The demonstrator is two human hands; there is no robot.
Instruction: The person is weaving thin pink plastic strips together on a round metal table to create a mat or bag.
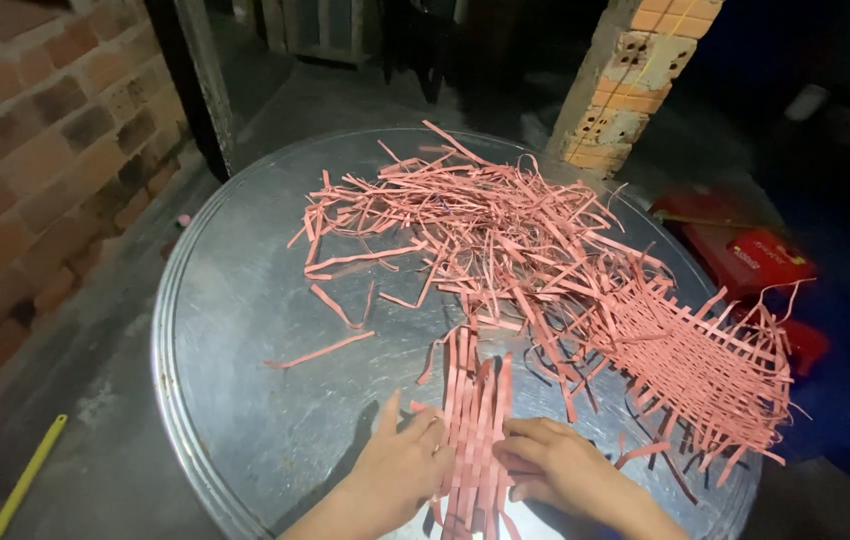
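Observation:
A round metal tray [235, 300] carries a loose heap of pink paper strips [475, 220]. Near its front edge lies a narrow bundle of parallel pink strips [475, 420]. My left hand [400, 465] presses flat on the bundle's left side, fingers spread. My right hand [560, 465] rests on the bundle's right side, fingers curled against the strips. To the right lies a woven mat of pink strips [705, 365] with loose ends sticking out.
A brick wall [35, 150] rises at the left and a brick pillar [625, 80] stands behind the tray. A yellow stick [25, 475] lies on the concrete floor at lower left. Red boxes [755, 255] sit to the right.

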